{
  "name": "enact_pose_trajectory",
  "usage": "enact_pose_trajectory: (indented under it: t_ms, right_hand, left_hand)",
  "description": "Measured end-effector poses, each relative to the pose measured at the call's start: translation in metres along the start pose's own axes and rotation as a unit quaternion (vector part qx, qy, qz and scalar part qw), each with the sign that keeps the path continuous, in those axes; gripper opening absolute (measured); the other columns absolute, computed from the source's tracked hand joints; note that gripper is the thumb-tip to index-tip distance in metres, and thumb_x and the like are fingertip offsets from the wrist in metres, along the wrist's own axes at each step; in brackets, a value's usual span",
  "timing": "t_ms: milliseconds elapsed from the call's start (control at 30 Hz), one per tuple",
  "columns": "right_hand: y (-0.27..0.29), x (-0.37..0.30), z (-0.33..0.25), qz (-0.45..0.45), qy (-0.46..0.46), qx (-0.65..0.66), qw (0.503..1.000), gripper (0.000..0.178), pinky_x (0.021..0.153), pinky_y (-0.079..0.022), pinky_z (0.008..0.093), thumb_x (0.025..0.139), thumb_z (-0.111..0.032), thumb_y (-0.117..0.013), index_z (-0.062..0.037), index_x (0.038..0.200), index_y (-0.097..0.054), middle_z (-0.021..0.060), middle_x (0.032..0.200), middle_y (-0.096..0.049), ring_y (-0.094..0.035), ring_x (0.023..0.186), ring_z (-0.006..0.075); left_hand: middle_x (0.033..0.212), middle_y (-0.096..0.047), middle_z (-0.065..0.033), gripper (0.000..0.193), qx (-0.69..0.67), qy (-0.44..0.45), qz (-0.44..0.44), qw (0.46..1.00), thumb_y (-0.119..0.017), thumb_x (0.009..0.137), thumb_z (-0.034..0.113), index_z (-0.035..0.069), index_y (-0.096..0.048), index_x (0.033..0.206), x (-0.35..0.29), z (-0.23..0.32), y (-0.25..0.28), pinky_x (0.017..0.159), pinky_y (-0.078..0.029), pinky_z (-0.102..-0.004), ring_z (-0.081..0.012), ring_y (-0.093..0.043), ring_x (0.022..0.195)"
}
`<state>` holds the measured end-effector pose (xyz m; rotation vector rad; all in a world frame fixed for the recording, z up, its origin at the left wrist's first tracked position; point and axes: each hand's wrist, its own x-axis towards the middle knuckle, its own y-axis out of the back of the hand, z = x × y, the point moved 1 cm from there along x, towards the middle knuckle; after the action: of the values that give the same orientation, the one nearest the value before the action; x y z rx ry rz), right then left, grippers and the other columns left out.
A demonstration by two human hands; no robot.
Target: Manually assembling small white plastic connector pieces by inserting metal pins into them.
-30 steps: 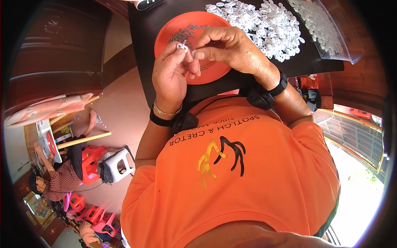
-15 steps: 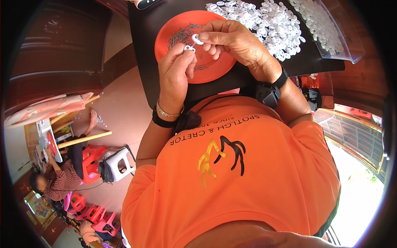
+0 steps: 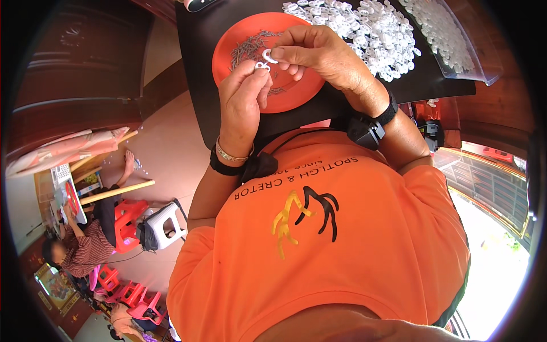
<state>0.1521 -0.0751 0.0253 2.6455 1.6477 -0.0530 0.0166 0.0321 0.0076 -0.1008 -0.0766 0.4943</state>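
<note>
Over a round red-orange plate (image 3: 307, 101), my two hands work close together. My left hand (image 3: 242, 91) pinches a small white plastic piece with ring-like openings (image 3: 262, 66) between thumb and fingertips. Just above it, my right hand (image 3: 310, 50) pinches a curved, hook-shaped white plastic piece (image 3: 269, 56). The two pieces nearly meet; whether they touch I cannot tell. Thin grey nail-like metal pins (image 3: 250, 47) lie heaped in the plate, with a few more near its lower side. My fingers partly cover both pieces.
A big pile of white plastic pieces (image 3: 379, 40) lies on the black table (image 3: 199, 68), right of the plate. Beyond it stands a clear bin (image 3: 450, 43) of similar pieces. Far left, a person in a striped top (image 3: 88, 248) sits near red stools (image 3: 130, 225) and a white stool (image 3: 165, 227).
The white piece in my right hand has turned, so its hooked curve shows more. Both hands stay almost in place, still pinching their pieces.
</note>
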Motion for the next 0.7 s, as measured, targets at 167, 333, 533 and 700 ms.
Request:
enact_pose_trajectory:
  t_ms: [167, 333, 533, 700]
  right_hand:
    - [-0.002, 0.0, 0.003, -0.018, 0.0, -0.01, 1.0, 0.017, 0.059, -0.045, 0.02, 0.088, -0.018, -0.064, -0.0009, 0.089, -0.066, 0.0007, 0.073, -0.061, -0.056, 0.065, 0.0064]
    - [0.0, 0.0, 0.004, -0.019, 0.023, -0.064, 0.998, 0.016, 0.064, -0.048, 0.0212, 0.089, -0.015, -0.063, 0.001, 0.093, -0.065, 0.0022, 0.077, -0.063, -0.059, 0.07, 0.0074]
    - [-0.01, -0.002, 0.016, 0.041, 0.146, -0.005, 0.988, 0.019, 0.074, -0.051, 0.0245, 0.087, -0.009, -0.064, 0.0013, 0.103, -0.063, 0.0069, 0.089, -0.067, -0.063, 0.084, 0.0108]
    - [-0.014, -0.012, 0.003, 0.035, 0.129, -0.053, 0.99, 0.023, 0.075, -0.053, 0.0255, 0.086, -0.005, -0.065, 0.0008, 0.108, -0.062, 0.0071, 0.088, -0.067, -0.063, 0.085, 0.0112]
  left_hand:
    - [0.057, -0.041, 0.0014, 0.024, -0.002, 0.0, -0.004, 1.0, -0.045, 0.092, 0.016, 0.002, -0.052, 0.074, 0.0, 0.001, -0.004, 0.047, -0.026, -0.0218, -0.006, -0.036, 0.05]
    - [0.058, -0.042, 0.0008, 0.023, -0.006, 0.006, 0.003, 1.0, -0.045, 0.092, 0.017, 0.002, -0.053, 0.076, 0.0, -0.002, -0.005, 0.047, -0.026, -0.0217, -0.0064, -0.036, 0.05]
    - [0.062, -0.046, -0.0007, 0.024, -0.043, 0.03, 0.004, 0.999, -0.044, 0.093, 0.019, 0.001, -0.055, 0.081, 0.003, -0.002, -0.006, 0.048, -0.028, -0.0216, -0.0078, -0.04, 0.052]
    - [0.063, -0.05, -0.0027, 0.025, -0.044, 0.035, 0.003, 0.998, -0.043, 0.093, 0.019, 0.0, -0.056, 0.085, 0.003, -0.005, -0.002, 0.051, -0.032, -0.0216, -0.0097, -0.046, 0.055]
